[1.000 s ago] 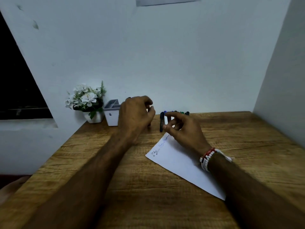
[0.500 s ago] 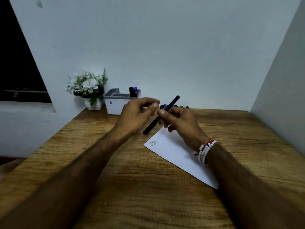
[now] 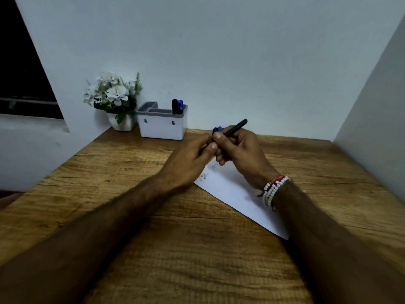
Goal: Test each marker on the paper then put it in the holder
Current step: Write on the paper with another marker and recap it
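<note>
Closes left hand (image 3: 190, 159) over lower end of slim black plastic marker (image 3: 235, 129), exposed half a second ago; grips barrel in right hand (image 3: 241, 150), tilted above scribbled white paper sheet (image 3: 232, 189); probably about to uncap; still needs testing, then dropping into white rectangular holder (image 3: 162, 128) beside two standing markers (image 3: 177, 106).

black marker (image 3: 235, 128), white paper (image 3: 232, 189) with dark scribbles, white holder (image 3: 162, 127) with grey rim, brown wood-grain table (image 3: 175, 238), white flowers (image 3: 114, 93).
</note>
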